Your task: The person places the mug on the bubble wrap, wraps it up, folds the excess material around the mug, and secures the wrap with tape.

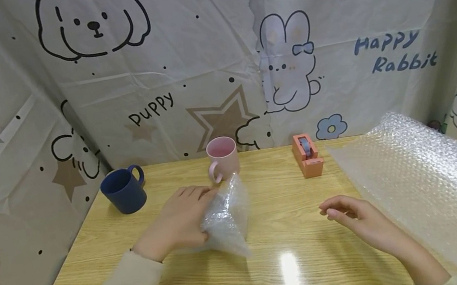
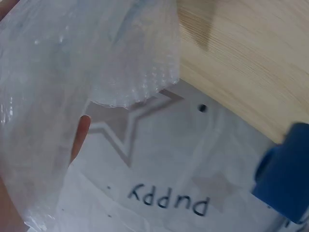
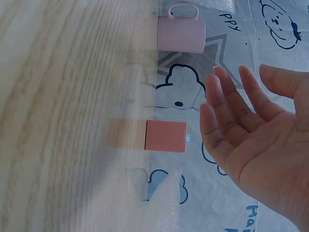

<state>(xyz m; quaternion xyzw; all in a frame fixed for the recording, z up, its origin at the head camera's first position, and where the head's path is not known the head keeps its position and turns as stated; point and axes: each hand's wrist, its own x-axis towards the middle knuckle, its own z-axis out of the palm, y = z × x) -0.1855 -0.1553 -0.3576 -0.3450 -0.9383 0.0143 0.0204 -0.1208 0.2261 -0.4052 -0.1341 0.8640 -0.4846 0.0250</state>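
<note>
My left hand (image 1: pixel 184 215) grips a bundle of bubble wrap (image 1: pixel 227 218) over the middle of the table, with the thumb on the near side. Up close in the left wrist view, the clear bubble wrap (image 2: pixel 87 63) covers most of the fingers, and one fingertip (image 2: pixel 83 124) shows past its edge. What lies inside the wrap is hidden. My right hand (image 1: pixel 357 222) hovers above the table at the right with nothing in it. Its fingers are loosely bent and spread in the right wrist view, palm showing. Just behind the bundle stands a pink mug (image 1: pixel 224 158).
A dark blue mug (image 1: pixel 124 190) stands at the back left. An orange tape dispenser (image 1: pixel 308 155) sits at the back, right of the pink mug. A large sheet of bubble wrap (image 1: pixel 435 183) covers the table's right side. A printed cloth (image 1: pixel 206 65) hangs behind the table (image 1: pixel 298 231).
</note>
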